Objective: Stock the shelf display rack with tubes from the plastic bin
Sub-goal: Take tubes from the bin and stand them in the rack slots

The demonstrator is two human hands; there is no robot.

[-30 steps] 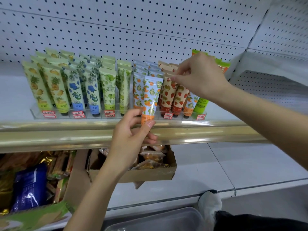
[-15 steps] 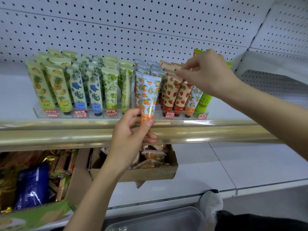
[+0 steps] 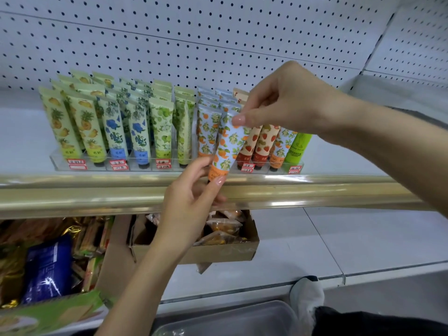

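- Orange tube [image 3: 225,146]: one, held by both hands in front of the rack [image 3: 58,163]. Cap end down, tilted, top leaning right.
- Left hand [image 3: 191,202]: thumb and fingertips pinch the tube's orange lower end, level with the gold rail [image 3: 97,195].
- Right hand [image 3: 278,103]: thumb and forefinger pinch the tube's flat top edge; the other fingers are curled.
- Rack: one clear tray on the upper shelf, against the pegboard [image 3: 218,32]. Its tubes stand cap down in files running back.
- Front row, counted:
  - two pineapple tubes [image 3: 88,127]
  - two blue-flower tubes [image 3: 115,132]
  - two green-leaf tubes [image 3: 161,127]
  - two orange-print tubes [image 3: 206,132], one left of the held tube and one right of the strawberry pair
  - two strawberry tubes [image 3: 263,144]
  - one plain green tube [image 3: 298,146] at the far right
- That makes eleven in front. The rows behind are partly hidden and cannot be counted.
- Red labels [image 3: 117,164]: on the rack's front wall, at five places.
- Bin [image 3: 242,311]: one, clear plastic, at the bottom edge below the hands. Its contents cannot be told.
- Lower shelf: one open cardboard box [image 3: 194,253] of wrapped snacks, with one blue packet [image 3: 46,267] to its left.
- One light shoe [image 3: 306,294], just right of the bin.
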